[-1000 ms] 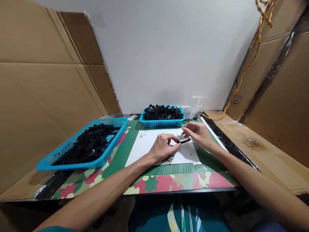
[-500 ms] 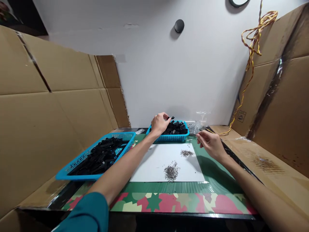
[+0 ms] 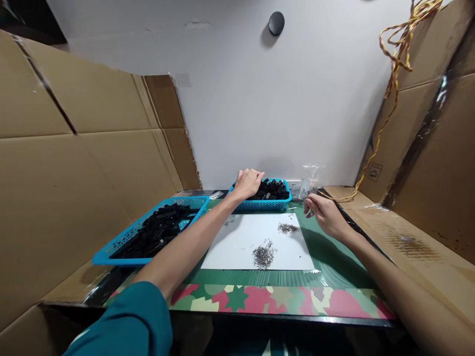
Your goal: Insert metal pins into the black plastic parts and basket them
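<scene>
Right fingers (image 3: 308, 201) curled, left fingers (image 3: 260, 175) over basket (image 3: 265, 204)

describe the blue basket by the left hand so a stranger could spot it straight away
Start at the pale wall at the back, then drop to the green work surface before it. Beyond the white sheet sits the small blue basket, partly hidden by the left hand. Unlike the large blue basket on the left, it looks smaller and stands farther back.

Far basket (image 3: 267, 204) partly hidden behind the left hand (image 3: 248, 183)
</scene>
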A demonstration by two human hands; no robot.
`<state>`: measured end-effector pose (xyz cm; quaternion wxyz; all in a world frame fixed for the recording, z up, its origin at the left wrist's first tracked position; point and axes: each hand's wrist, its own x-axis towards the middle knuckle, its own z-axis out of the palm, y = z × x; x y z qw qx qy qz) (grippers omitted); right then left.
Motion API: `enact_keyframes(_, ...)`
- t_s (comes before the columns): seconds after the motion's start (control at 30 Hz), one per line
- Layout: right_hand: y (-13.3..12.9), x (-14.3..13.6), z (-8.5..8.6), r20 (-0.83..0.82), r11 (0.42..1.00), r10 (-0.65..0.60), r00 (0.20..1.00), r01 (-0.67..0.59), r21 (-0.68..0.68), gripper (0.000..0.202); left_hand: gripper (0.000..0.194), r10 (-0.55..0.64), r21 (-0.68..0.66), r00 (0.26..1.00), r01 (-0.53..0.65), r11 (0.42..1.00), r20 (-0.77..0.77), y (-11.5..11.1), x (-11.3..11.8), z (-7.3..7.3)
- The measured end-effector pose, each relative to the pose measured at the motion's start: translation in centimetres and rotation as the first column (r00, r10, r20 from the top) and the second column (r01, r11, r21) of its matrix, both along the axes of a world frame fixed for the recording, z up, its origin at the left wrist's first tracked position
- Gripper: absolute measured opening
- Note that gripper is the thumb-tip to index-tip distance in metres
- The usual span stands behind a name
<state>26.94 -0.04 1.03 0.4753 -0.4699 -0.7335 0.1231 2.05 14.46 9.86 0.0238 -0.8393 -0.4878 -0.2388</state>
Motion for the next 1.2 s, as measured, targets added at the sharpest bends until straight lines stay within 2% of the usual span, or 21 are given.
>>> enact_keyframes(0.07,0.0,0.1,-0.2,0.001,0.999,0.024,1.0,-0.024,-0.043,0.046,0.041,0.036,-0.051,0.999,-0.037,0.998,-0.029,0.2,-3.5,1.8)
enact_keyframes(0.13,0.1,0.2,-0.6,0.046,0.998,0.021,0.999,-0.018,-0.056,0.043,0.037,0.06,-0.134,0.995,-0.071,0.988,-0.081,0.3,-8.2,3.5)
enact_keyframes(0.2,0.3,0.2,-1.3,0.149,0.995,0.027,0.988,-0.012,-0.097,0.04,0.031,0.09,-0.234,0.983,-0.127,0.964,-0.161,0.0,-13.4,4.4)
enact_keyframes(0.3,0.7,0.2,-2.5,0.233,0.981,0.077,0.969,-0.032,-0.191,0.036,0.019,0.113,-0.366,0.948,-0.223,0.903,-0.299,-1.1,-20.1,3.9)
enact_keyframes(0.4,1.0,0.0,-3.7,0.267,0.967,0.119,0.956,-0.05,-0.251,0.033,0.013,0.096,-0.432,0.921,-0.266,0.862,-0.377,-2.1,-23.7,1.4)
enact_keyframes(0.5,1.0,0.1,-4.0,0.299,0.965,0.118,0.947,-0.038,-0.26,0.032,0.021,0.064,-0.449,0.911,-0.261,0.854,-0.409,-2.3,-24.6,-1.2)
enact_keyframes(0.6,0.8,0.1,-3.7,0.321,0.962,0.118,0.94,-0.028,-0.27,0.034,0.022,0.067,-0.422,0.9,-0.266,0.867,-0.43,-1.9,-24.5,-2.5)
enact_keyframes(0.87,0.7,-0.4,-2.7,0.26,0.955,0.098,0.961,-0.017,-0.297,0.022,0.035,0.011,-0.429,0.879,-0.244,0.87,-0.476,-0.5,-24.6,-1.8)
enact_keyframes(1.03,1.2,0.3,-2.7,0.249,0.95,0.062,0.966,0.02,-0.313,0.019,0.027,-0.004,-0.405,0.875,-0.22,0.888,-0.484,-0.3,-25.4,-1.8)
enact_keyframes(1.2,1.7,1.4,-2.8,0.201,0.907,0.129,0.971,-0.034,-0.419,0.022,0.028,0.028,-0.397,0.902,-0.217,0.892,-0.43,-0.2,-26.5,-1.1)
